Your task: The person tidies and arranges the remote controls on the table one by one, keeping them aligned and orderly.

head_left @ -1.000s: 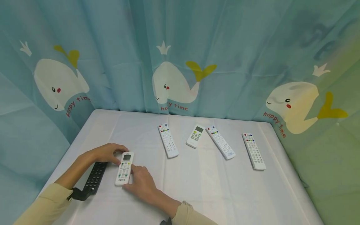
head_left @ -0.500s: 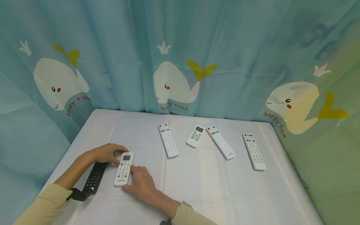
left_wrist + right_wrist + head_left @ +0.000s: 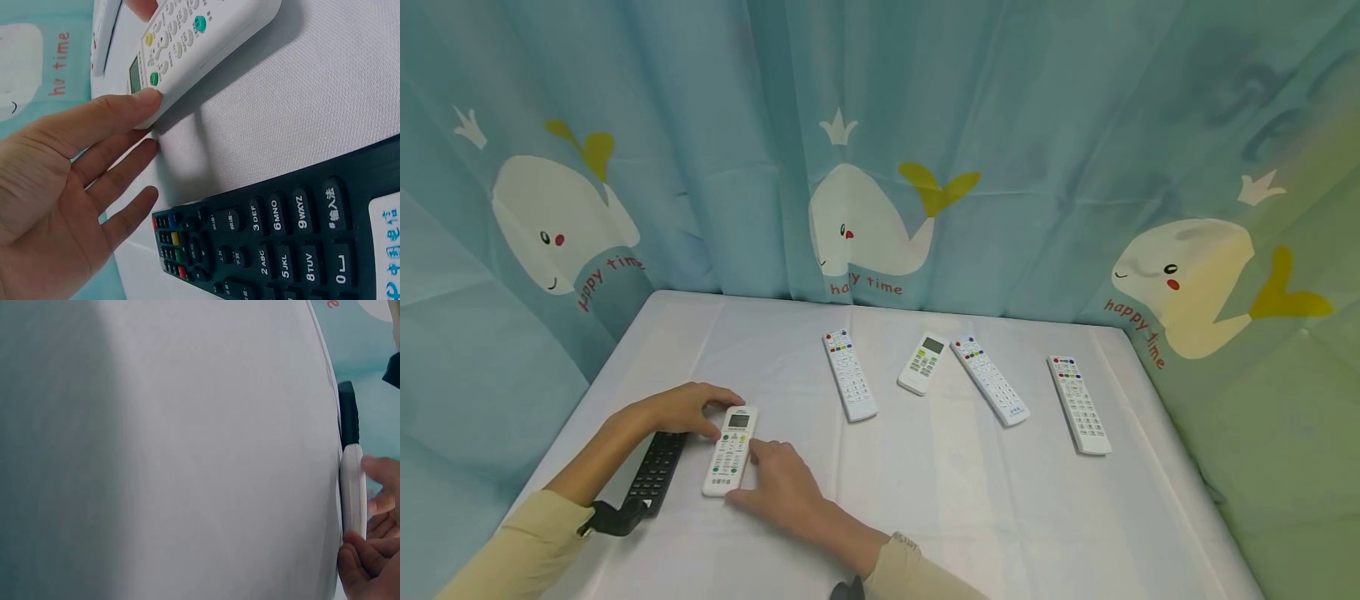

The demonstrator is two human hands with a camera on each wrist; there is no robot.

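Note:
A white air-conditioner remote (image 3: 730,454) with a small grey screen lies face up at the table's left side, between both hands. My left hand (image 3: 685,408) holds its upper left corner, thumb on the left edge and a finger at the top end. In the left wrist view the left hand's thumb (image 3: 147,103) presses the side near the screen; the other fingers spread below. My right hand (image 3: 786,487) grips the lower right, thumb at the bottom corner and fingers along the right edge. A black remote (image 3: 657,473) lies to the left, partly under the left wrist.
Farther right on the white-covered table (image 3: 940,500) lie a long white remote (image 3: 849,375), a short white remote with a screen (image 3: 922,363), and two more long white remotes, one slanted (image 3: 988,380) and one near the right edge (image 3: 1078,404). A whale-print curtain (image 3: 737,167) closes the back.
The white air-conditioner remote has shifted very slightly left at its lower end, tilting a little more. Both hands stay around it almost unmoved.

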